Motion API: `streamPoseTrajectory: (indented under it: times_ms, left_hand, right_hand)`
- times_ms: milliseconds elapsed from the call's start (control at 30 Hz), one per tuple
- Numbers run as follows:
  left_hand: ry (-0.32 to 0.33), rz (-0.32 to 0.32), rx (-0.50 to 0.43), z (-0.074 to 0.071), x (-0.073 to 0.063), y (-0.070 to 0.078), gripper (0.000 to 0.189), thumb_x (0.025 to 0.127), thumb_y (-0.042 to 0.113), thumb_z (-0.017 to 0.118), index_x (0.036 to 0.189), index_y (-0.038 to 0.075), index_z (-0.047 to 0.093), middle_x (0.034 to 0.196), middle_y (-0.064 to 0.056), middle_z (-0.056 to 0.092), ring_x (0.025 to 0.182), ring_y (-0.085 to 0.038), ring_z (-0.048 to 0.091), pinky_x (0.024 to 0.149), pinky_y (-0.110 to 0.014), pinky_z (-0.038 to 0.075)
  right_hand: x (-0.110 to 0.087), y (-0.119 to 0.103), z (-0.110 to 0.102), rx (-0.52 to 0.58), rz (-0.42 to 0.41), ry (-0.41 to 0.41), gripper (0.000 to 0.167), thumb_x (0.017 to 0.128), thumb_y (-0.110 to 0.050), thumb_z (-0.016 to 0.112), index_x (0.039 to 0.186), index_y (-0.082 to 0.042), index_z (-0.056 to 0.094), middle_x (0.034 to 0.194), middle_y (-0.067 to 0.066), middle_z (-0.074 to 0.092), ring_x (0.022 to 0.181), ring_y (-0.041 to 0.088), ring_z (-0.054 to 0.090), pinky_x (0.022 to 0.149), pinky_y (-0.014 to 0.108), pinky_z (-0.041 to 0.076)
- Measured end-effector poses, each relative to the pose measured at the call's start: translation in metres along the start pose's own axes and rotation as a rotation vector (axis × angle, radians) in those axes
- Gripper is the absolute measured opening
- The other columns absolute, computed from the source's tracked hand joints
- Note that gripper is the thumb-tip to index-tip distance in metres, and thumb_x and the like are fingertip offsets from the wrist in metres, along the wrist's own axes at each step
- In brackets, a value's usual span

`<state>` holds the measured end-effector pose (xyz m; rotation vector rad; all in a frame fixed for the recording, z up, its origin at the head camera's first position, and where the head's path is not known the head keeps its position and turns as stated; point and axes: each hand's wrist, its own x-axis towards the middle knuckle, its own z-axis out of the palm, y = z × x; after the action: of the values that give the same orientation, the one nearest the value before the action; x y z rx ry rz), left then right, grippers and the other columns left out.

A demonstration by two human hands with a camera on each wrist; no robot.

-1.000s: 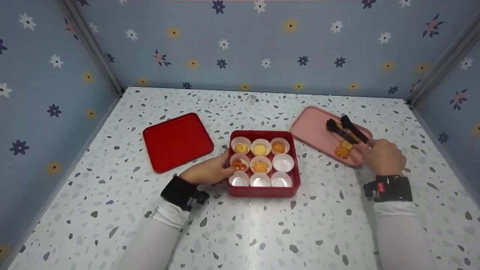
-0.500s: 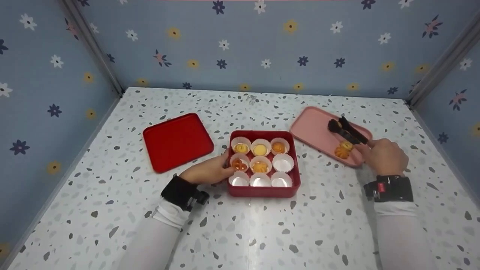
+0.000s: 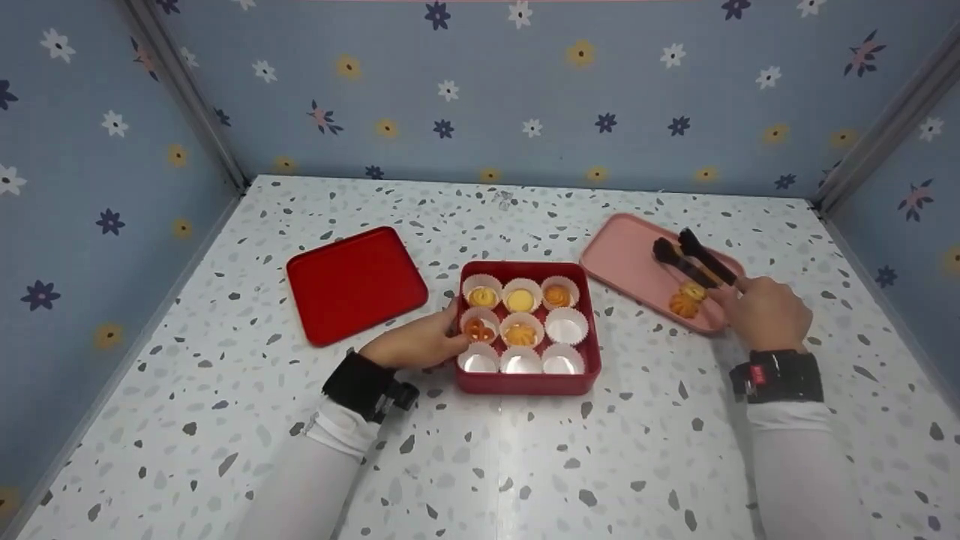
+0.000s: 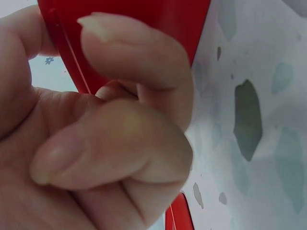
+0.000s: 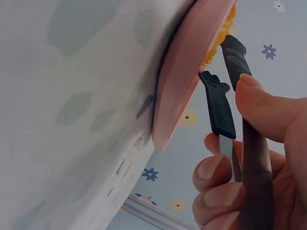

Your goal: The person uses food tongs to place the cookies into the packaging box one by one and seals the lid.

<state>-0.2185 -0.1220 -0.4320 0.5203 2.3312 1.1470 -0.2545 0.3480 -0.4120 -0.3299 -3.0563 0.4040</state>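
Observation:
In the head view my left hand (image 3: 416, 341) holds the left wall of a deep red box (image 3: 529, 384). Close up, the left wrist view has some of its fingers curled beside the box. White paper cups fill the box; several hold cookies, among them a pretzel (image 3: 478, 330) and a flower-shaped cookie (image 3: 520, 334), while other cups are bare. My right hand (image 3: 769, 313) grips black-tipped tongs (image 3: 709, 259) above a pink tray (image 3: 621, 251). The tong tips are spread apart with nothing visible between them. Yellow cookies (image 3: 685, 303) lie near the tray's front edge, just below the tongs.
A shallow red lid or tray (image 3: 356, 285) lies to the left of the box. Patterned blue panels (image 3: 517, 90) enclose the speckled table (image 3: 525, 465) at the back and both sides.
The tong tips drew slightly closer together half a second ago and are a little wider apart again now. My left hand and the box have not moved.

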Motion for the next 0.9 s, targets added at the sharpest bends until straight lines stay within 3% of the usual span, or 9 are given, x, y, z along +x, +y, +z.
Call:
streamPoseTrajectory:
  times_ms: [200, 467, 667, 900]
  left_hand:
    - [-0.002, -0.022, 0.002, 0.0, 0.0, 0.0, 0.075, 0.101, 0.022, 0.051, 0.16, 0.01, 0.006, 0.074, -0.004, 0.049, 0.058, -0.017, 0.048, 0.054, -0.029, 0.043]
    - [-0.004, -0.024, -0.006, -0.001, 0.0, 0.0, 0.075, 0.1, 0.022, 0.052, 0.16, 0.012, 0.007, 0.071, -0.004, 0.048, 0.056, -0.018, 0.048, 0.053, -0.03, 0.042]
    - [-0.003, -0.022, -0.006, 0.0, 0.0, 0.0, 0.075, 0.1, 0.022, 0.052, 0.16, 0.011, 0.007, 0.073, -0.004, 0.049, 0.057, -0.018, 0.048, 0.053, -0.03, 0.042]
    - [-0.005, -0.025, -0.016, 0.0, -0.002, 0.003, 0.073, 0.1, 0.017, 0.05, 0.159, 0.01, 0.009, 0.068, -0.003, 0.047, 0.055, -0.018, 0.046, 0.052, -0.029, 0.04]
  right_hand:
    - [0.003, 0.0, -0.002, -0.018, 0.017, -0.013, 0.067, 0.097, -0.049, 0.058, 0.133, 0.007, 0.056, 0.107, 0.031, 0.064, 0.078, 0.037, 0.057, 0.063, 0.047, 0.043]
    - [0.002, -0.003, -0.008, -0.052, 0.033, -0.048, 0.065, 0.098, -0.048, 0.056, 0.136, 0.006, 0.054, 0.102, 0.026, 0.063, 0.078, 0.036, 0.054, 0.063, 0.045, 0.04]
    - [-0.005, -0.007, -0.018, -0.056, 0.023, -0.059, 0.069, 0.097, -0.054, 0.055, 0.138, 0.002, 0.053, 0.119, 0.032, 0.06, 0.084, 0.04, 0.057, 0.064, 0.047, 0.043]
    - [-0.02, -0.019, -0.035, -0.015, -0.104, 0.006, 0.073, 0.093, -0.062, 0.056, 0.135, -0.002, 0.058, 0.098, 0.031, 0.065, 0.072, 0.037, 0.056, 0.052, 0.042, 0.038]
